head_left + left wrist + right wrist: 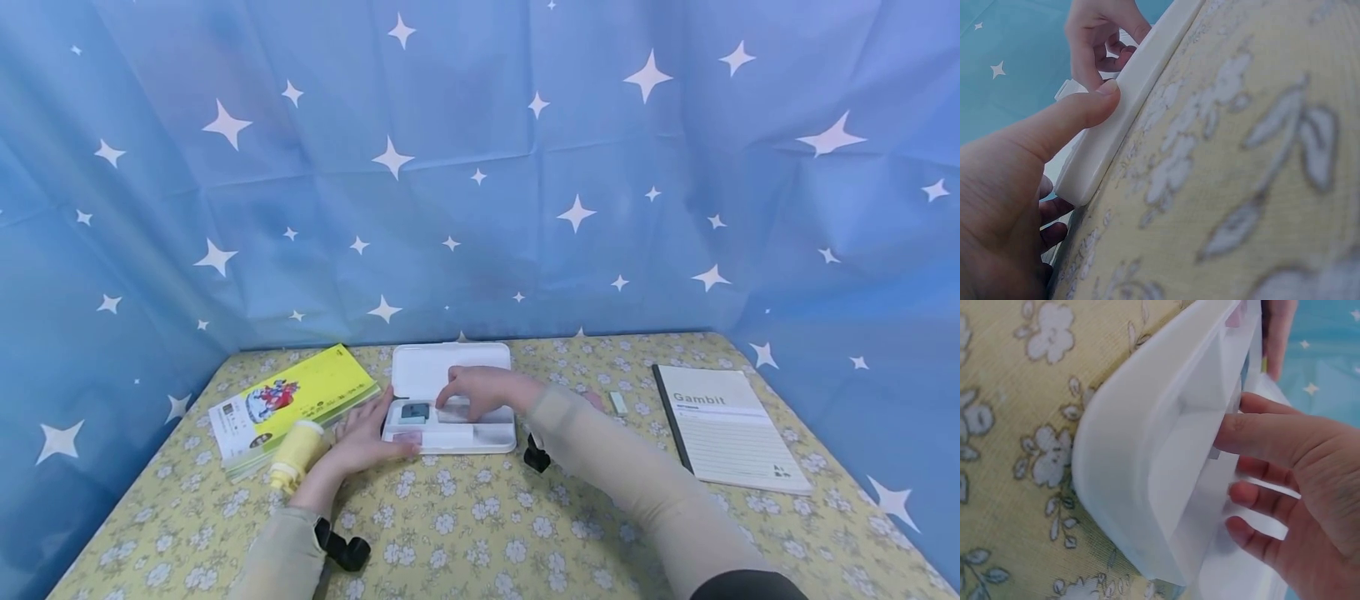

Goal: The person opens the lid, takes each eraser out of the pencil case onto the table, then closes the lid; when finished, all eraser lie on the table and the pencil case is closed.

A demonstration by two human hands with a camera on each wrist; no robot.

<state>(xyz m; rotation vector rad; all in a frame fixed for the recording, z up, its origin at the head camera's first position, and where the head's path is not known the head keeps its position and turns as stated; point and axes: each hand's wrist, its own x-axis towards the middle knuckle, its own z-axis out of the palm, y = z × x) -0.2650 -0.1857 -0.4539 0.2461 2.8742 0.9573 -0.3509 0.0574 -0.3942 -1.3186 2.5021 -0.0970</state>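
An opened white pencil case [495,440] lies on the table, its lid [420,367] tipped back. My left hand [367,437] grips the left end, thumb against the front wall [1141,81] and fingers round the side. Inside the case, my right hand [480,390] pinches a small pale grey piece [1214,453] between thumb and forefinger; most of it is hidden. Its other fingers are loosely bent over the case. To the left of these fingertips sits an eraser with a dark sleeve [415,411]. A pinkish piece [407,437] lies in the front compartment, near the left thumb.
Yellow-covered books [315,396] lie at the left, with a yellow bottle-like object [297,454] beside them. On the right are a Gambit notebook [731,429] and a small pale green block [618,403]. A starry blue curtain [480,208] stands behind the flowered tablecloth [465,525].
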